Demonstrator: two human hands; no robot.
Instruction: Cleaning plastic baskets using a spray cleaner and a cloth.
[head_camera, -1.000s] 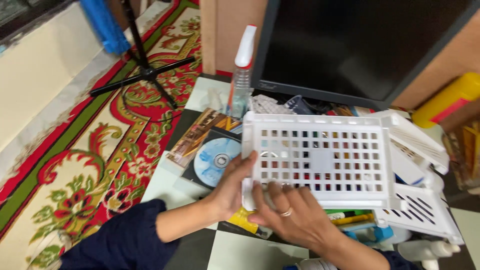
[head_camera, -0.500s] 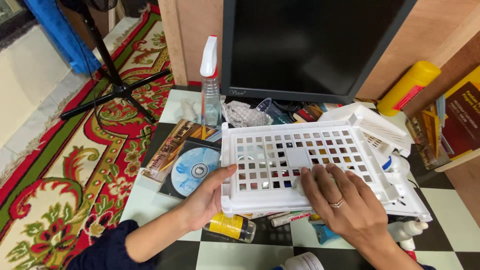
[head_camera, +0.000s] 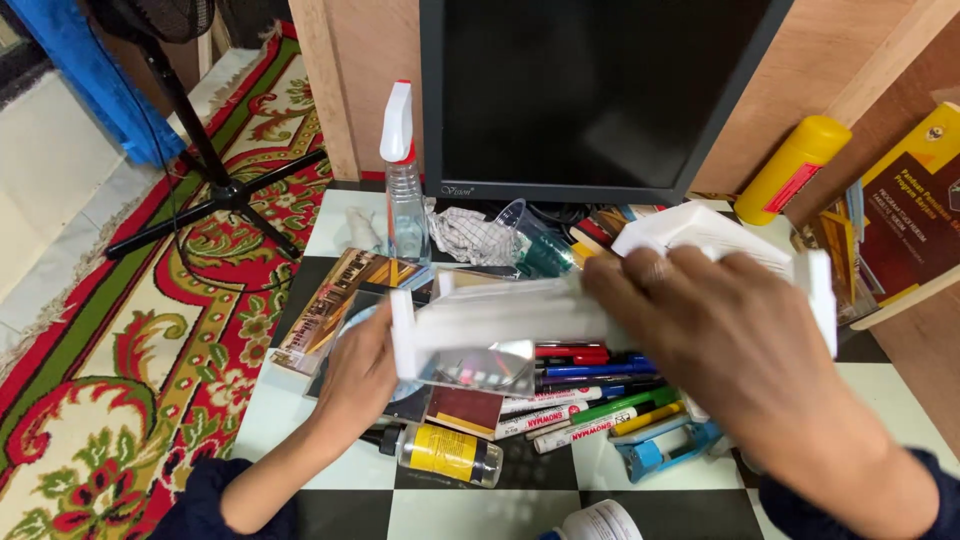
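While tilted on edge above the marker pens (head_camera: 590, 385), just in front of the black monitor (head_camera: 590, 90), the white plastic basket (head_camera: 520, 315) appears light, stiff, smooth. Left hand (head_camera: 360, 375) clamps its left rim, right hand (head_camera: 720, 330) its right; rims suit gripping.

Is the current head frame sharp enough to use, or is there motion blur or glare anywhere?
Head view: the white basket and right hand are smeared by motion blur; the left hand is slightly soft. The markers, spray bottle and carpet stay sharp. Lighting is even, with no strong glare on the dark monitor.
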